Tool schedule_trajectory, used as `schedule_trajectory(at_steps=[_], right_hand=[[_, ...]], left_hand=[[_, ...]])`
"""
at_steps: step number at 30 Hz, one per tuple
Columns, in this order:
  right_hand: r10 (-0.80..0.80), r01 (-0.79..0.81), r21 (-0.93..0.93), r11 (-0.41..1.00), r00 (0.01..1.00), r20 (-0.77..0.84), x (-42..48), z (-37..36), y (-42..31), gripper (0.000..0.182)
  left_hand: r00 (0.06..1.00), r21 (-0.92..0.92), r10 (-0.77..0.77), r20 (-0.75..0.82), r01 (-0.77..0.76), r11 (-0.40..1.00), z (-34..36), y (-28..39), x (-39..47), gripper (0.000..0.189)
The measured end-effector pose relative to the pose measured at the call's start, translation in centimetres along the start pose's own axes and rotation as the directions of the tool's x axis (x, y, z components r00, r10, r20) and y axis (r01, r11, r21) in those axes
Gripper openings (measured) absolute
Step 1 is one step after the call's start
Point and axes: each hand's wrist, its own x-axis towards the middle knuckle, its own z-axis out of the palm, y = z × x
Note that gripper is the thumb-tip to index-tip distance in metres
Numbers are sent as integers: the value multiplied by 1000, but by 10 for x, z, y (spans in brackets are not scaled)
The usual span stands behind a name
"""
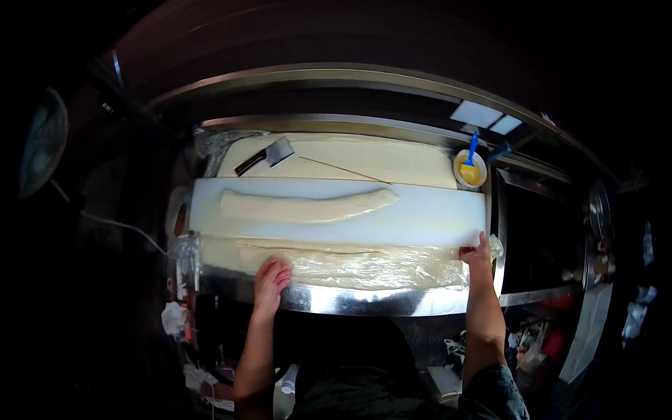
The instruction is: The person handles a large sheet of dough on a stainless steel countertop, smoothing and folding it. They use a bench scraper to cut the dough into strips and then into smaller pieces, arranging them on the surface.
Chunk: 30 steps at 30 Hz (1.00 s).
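My left hand (pixel 272 278) rests with bent fingers at the near edge of a long dough sheet (pixel 357 265) under shiny plastic film; whether it grips anything, I cannot tell. At the sheet's right end is my right hand (pixel 475 251), by the near right corner of a white cutting board (pixel 441 220); its grip is unclear. A long strip of dough (pixel 304 208) lies across the board. Behind the board, a cleaver (pixel 280 152) and a thin stick (pixel 344 170) lie on another dough sheet (pixel 378 152). A blue-handled brush (pixel 471 152) stands in a bowl of yellow liquid (pixel 478 184).
A steel counter edge (pixel 357 303) runs along the near side, and a metal ledge (pixel 336 122) along the back. Crumpled plastic film (pixel 223 144) lies at the back left. To the right is a dark, metal-framed recess (pixel 541 236). A round fan-like object (pixel 44 142) stands far left.
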Motion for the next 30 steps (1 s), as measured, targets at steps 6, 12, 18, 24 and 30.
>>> schedule_trajectory(at_steps=[6,12,18,24,30], right_hand=[[22,-24,23,999,996,91,-27,8,3,46],[-86,60,102,993,957,276,-47,-16,-2,60],[-152,112,142,983,937,314,-63,-32,-23,51],[-361,330,149,932,881,305,-158,-26,-14,49],[-382,341,189,921,888,257,-188,-45,-29,49]], left_hand=[[978,-77,-184,101,192,978,34,0,28,22],[928,-59,-339,158,351,934,29,-24,52,26],[923,-76,-344,173,361,929,60,-18,41,30],[923,-170,-286,257,335,927,53,-17,33,23],[991,-711,75,115,29,703,46,-17,60,8]])
